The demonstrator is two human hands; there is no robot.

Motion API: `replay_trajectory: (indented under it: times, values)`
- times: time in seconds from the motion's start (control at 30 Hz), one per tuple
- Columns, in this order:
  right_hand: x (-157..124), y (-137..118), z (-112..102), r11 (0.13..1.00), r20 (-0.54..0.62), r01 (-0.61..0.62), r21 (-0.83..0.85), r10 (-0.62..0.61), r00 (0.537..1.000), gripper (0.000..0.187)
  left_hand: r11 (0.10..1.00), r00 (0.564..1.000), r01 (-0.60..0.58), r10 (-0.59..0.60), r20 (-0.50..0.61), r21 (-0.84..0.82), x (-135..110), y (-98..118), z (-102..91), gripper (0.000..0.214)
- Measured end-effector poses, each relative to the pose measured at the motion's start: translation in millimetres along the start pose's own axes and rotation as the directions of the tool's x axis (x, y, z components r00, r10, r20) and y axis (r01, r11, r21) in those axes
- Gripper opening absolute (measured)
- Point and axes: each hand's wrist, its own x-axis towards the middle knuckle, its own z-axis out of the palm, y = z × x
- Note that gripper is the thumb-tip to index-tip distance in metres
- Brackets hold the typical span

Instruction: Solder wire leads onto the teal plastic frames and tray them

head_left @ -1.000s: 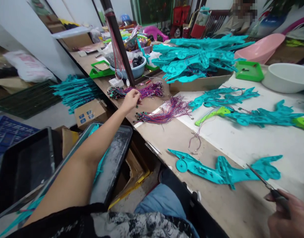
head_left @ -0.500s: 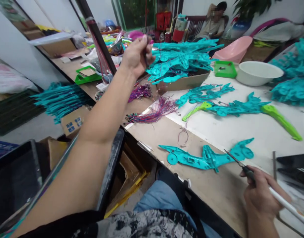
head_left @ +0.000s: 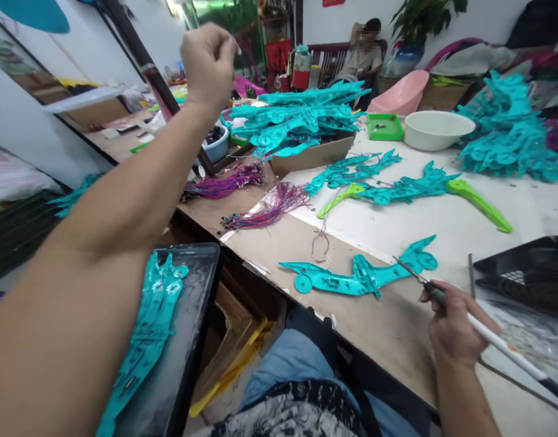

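My left hand [head_left: 209, 60] is raised high above the bench with its fingers pinched together; what it holds is too small to make out. My right hand [head_left: 452, 325] rests on the bench edge, closed round a soldering iron [head_left: 483, 334] with a white handle. The iron's metal tip touches the tail end of a teal plastic shell [head_left: 358, 276] that lies flat before me. Bundles of purple and red wires [head_left: 265, 212] lie to the left of the shell.
A cardboard box heaped with teal shells [head_left: 301, 121] stands behind the wires. More teal and green pieces [head_left: 397, 188], a white basin [head_left: 438, 128], a pink tub [head_left: 399, 94] and a green tray [head_left: 385, 126] lie beyond. A black tray [head_left: 529, 273] sits at right. A person [head_left: 365, 54] sits far back.
My left hand has risen from the wire bundles to high above the bench, still pinched. My right hand with the iron has come nearer the teal shell. The view has swung right.
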Motion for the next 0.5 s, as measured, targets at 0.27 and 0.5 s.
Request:
replay_trajectory:
  times: [0.27,0.5]
  values:
    - [2,-10,3,0.998,-0.010,0.008,0.070,-0.007,1.000,0.023,0.952,0.987,0.073,-0.111,0.113,0.297,-37,2,-5.5,0.019]
    - [5,-7,2,0.996,-0.031,0.028,0.087,-0.025,0.999,0.029,0.927,0.991,0.132,-0.121,-0.051,0.351,-39,-15,-31.9,0.021]
